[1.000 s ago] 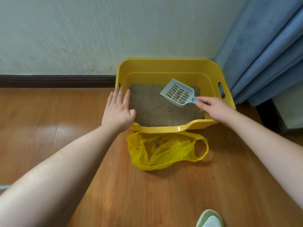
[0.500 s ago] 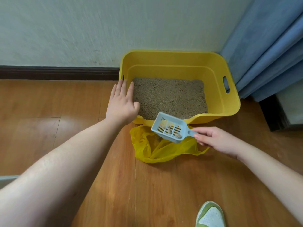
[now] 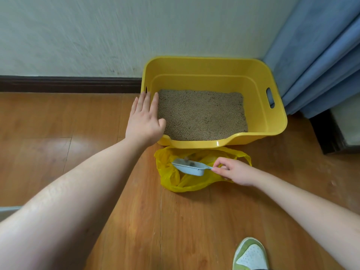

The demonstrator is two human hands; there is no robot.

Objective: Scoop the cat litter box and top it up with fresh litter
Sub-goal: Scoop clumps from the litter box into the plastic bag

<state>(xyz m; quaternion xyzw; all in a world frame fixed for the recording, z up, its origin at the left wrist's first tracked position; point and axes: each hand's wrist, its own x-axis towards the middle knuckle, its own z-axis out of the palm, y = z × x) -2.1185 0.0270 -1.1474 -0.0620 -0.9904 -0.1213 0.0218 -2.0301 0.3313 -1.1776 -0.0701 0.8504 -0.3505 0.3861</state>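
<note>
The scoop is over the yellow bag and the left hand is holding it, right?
Not quite: the head view shows the right hand holding the scoop over the yellow bag. The left hand rests on the litter box rim.

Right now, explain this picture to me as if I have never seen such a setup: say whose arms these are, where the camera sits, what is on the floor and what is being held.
There is no machine here. A person wears one wide camera on the head, looking forward and down, so the two bare arms are that person's own. The left hand rests with straight fingers on the left rim of the yellow litter box, which stands on the wooden floor against the wall and holds litter. In front of it lies an open yellow bag. The right hand pinches the handle of a pale blue scoop, tilted over the bag's opening, with a few dark clumps at its edge. A green and white shoe shows at the bottom.
</note>
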